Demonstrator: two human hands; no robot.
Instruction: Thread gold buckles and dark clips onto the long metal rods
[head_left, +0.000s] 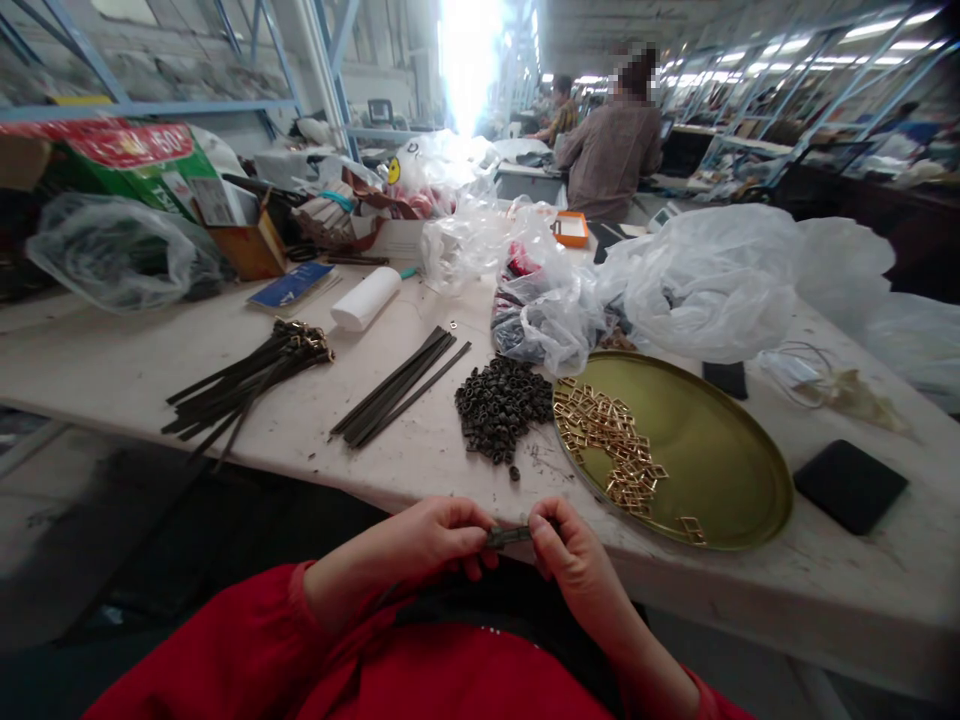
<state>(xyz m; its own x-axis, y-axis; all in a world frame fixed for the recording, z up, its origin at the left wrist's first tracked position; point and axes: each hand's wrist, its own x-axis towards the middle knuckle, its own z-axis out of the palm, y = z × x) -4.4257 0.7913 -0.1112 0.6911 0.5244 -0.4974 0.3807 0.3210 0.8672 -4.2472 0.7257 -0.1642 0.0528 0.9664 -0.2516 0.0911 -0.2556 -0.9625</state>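
Just off the front edge of the table, my left hand (439, 538) and my right hand (568, 552) pinch a short length of dark strap (511, 536) between them. Both hands are closed on it; its ends are hidden by my fingers. Beyond them lies a heap of small dark loops (501, 405). Gold-coloured metal buckle frames (611, 435) are piled on the left side of an olive-gold round tray (720, 450). Left of the loops rest several flat dark straps (397, 390). Farther left is a bundle of dark straps (240, 385) with gold buckles at one end.
Clear plastic bags (705, 280) crowd the back of the table. A white roll (366, 299) and a blue booklet (291, 286) lie at the back left. A black square pad (851, 486) sits right of the tray. Farther off, a person (611, 155) faces away.
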